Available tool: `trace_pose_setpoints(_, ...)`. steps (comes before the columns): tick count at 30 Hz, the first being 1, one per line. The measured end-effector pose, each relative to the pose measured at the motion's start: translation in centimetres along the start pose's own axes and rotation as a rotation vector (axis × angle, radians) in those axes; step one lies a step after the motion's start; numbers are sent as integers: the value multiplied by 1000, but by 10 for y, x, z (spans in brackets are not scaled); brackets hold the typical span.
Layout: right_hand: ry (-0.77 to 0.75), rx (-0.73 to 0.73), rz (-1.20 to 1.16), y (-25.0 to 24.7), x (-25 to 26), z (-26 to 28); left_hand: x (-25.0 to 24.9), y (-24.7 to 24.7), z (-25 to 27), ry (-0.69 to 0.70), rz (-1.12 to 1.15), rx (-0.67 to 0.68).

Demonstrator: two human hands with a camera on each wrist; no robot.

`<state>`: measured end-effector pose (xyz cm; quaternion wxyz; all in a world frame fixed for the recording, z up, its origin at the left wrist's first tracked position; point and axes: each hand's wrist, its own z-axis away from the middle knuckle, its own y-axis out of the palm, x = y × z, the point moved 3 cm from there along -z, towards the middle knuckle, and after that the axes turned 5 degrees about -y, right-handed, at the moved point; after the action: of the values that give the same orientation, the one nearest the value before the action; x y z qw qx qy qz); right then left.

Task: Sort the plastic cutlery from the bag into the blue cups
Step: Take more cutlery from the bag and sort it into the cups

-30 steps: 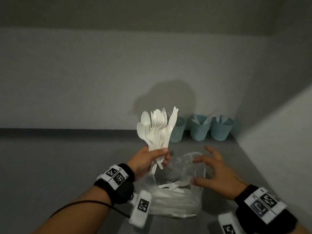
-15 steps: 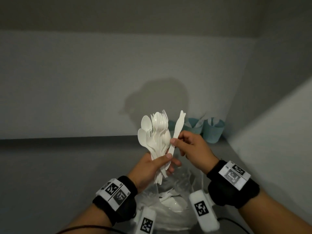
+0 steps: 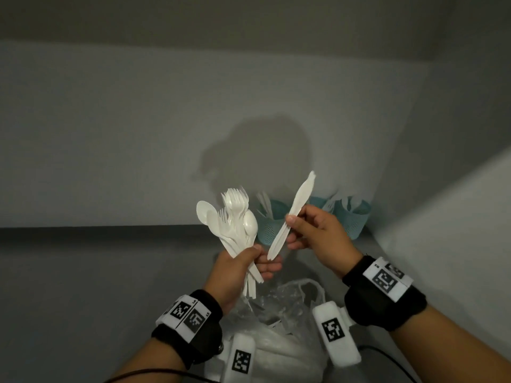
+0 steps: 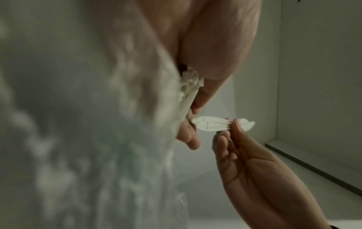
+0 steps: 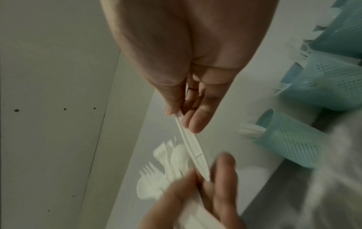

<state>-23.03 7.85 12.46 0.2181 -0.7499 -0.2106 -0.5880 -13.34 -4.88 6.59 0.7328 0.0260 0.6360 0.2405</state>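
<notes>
The right hand (image 3: 318, 233) is pinching one white plastic knife (image 3: 293, 214) just beside the fork-and-spoon bundle (image 3: 235, 225) the left hand (image 3: 237, 272) is gripping, seemingly needing a carry to the blue cups (image 3: 351, 217) behind that bundle.

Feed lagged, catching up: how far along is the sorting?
Partly done. The cups at the back wall already hold some cutlery. In hand: the right hand pinches one knife; the left hand grips a bunch of forks and spoons. Left: that bunch, plus more cutlery in the bag.
</notes>
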Motion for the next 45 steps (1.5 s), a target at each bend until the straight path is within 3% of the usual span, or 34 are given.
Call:
trace_pose_setpoints(3, -86, -157, -4, -17, 18, -38, -6, -11, -8, -17, 34, -31)
trace_pose_setpoints(6, -103, -220, 197, -27, 17, -90, -15, -17, -14, 7, 59, -21)
trace_pose_setpoints(10, 41, -130, 557, -20, -30, -149, -25, -22, -22, 39, 82, 5)
trace_pose_setpoints(14, 171, 25, 913, -12, -75, -172, -30, -27, -30, 56, 82, -10)
trace_pose_setpoints(20, 332, 34, 963, -15, -107, -178, -28, -23, -37, 38, 67, -8)
trace_pose_setpoints(24, 254, 13, 913, -19, -96, -169, -28, -16, -34, 34, 61, 4)
trace_pose_setpoints(27, 47, 40, 850, -10, -61, -143, -28, -10, -28, 56, 19, 7)
trace_pose_setpoints(31, -185, 115, 436, 18, 0, -69, -26, 1, -16, 101, -37, 5)
trace_pose_setpoints(33, -205, 164, 320, 30, 23, -28, -24, 8, -10, 148, -93, 10)
trace_pose_setpoints(36, -174, 161, 383, 37, 34, 6, -21, 24, 3, 220, -153, 48)
trace_pose_setpoints(39, -141, 97, 505, 33, 30, 16, -20, 37, 18, 249, -228, 82)
trace_pose_setpoints(45, -131, 179, 527, 29, 36, 29, -12, 34, 26, 212, -283, 173)
